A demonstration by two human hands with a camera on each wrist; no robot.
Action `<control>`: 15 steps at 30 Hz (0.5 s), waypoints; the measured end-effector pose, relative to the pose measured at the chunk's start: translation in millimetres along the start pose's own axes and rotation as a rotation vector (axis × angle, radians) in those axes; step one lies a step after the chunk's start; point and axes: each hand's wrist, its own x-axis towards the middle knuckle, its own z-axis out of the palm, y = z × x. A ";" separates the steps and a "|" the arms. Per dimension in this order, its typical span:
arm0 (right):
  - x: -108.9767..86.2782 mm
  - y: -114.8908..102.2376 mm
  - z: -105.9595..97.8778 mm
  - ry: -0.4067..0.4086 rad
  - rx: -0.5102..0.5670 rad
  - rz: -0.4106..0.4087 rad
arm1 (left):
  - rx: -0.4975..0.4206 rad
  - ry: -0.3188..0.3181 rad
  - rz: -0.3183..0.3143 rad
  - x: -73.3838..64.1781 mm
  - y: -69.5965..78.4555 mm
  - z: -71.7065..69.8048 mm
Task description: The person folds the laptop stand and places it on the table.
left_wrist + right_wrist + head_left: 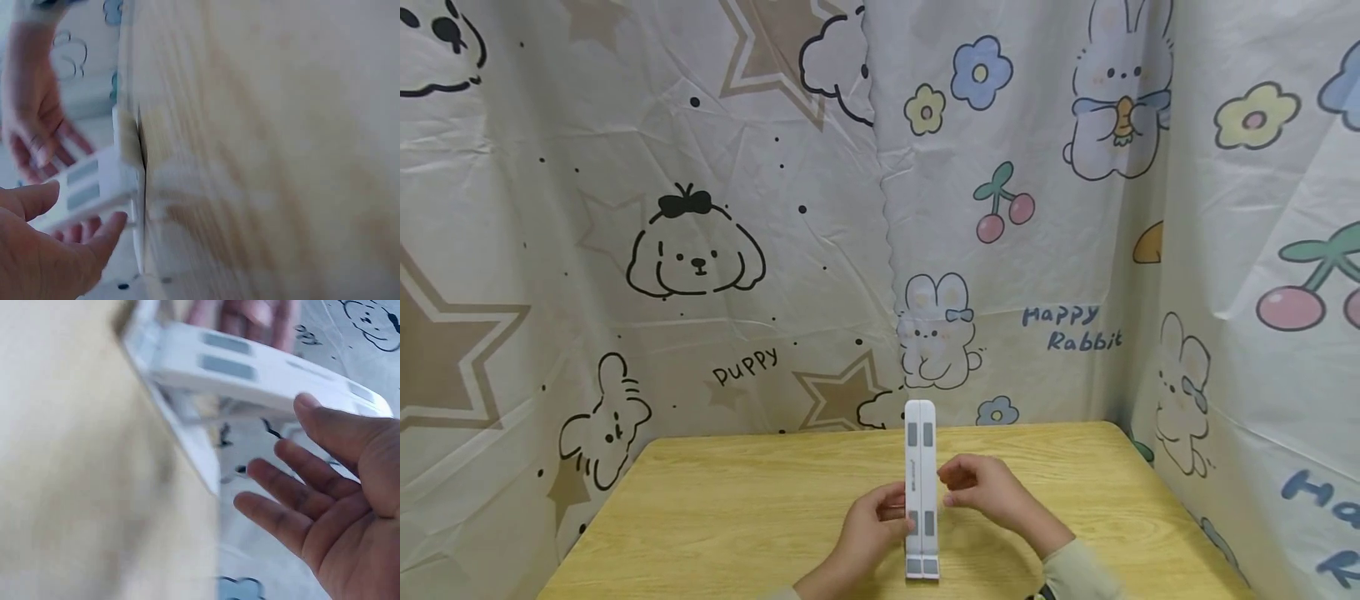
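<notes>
A white foldable laptop stand [921, 483] with grey rubber pads stands upright on the table, its two long bars side by side. My left hand [872, 529] holds its lower left side, the thumb over the front edge and the fingers behind. On the other side my right hand [992, 492] is close to the right edge, fingers loosely bent and apart. The right wrist view shows that right hand [337, 494] with spread fingers and its thumb tip by the stand [275, 369]; whether it touches, I cannot tell. Thin struts show behind the bars there.
The light wood table [737, 492] has rounded far corners. Behind and beside it hangs a pale curtain [820, 250] printed with puppies, rabbits, stars, flowers and cherries.
</notes>
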 end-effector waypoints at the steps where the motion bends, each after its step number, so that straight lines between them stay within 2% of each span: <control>1: 4.1 -5.1 -9.1 -0.008 -0.020 -0.007 | -0.001 -0.014 -0.003 -4.1 0.8 0.2; 7: 34.2 -35.0 -49.3 -0.017 -0.059 -0.047 | 0.020 -0.068 -0.053 -20.9 -0.2 0.8; 11: 49.9 -47.1 -60.4 -0.078 -0.108 -0.113 | 0.035 -0.092 -0.090 -23.1 -4.5 2.7; 15: 59.8 -52.6 -62.4 -0.147 -0.146 -0.167 | 0.136 -0.111 -0.084 -24.8 -6.3 3.7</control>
